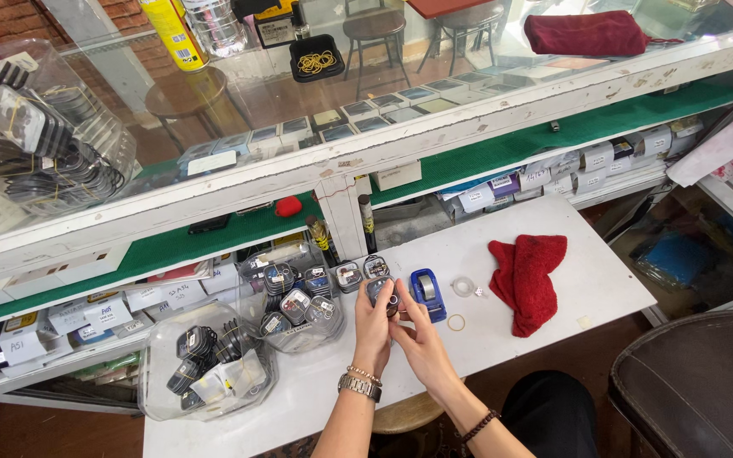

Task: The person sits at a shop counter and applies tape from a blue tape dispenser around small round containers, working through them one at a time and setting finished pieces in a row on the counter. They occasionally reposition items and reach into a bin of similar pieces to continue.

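Small dark round item (381, 293), upright between both grips' fingertips.

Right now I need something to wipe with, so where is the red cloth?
In the head view, the red cloth lies crumpled on the white table, to the right of the blue tape dispenser and both hands.

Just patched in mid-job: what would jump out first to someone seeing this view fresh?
Both hands, the left hand and the right hand, meet at mid-table over a small round case. Next to them sits a blue tape dispenser, and further right on the white table lies a crumpled red cloth.
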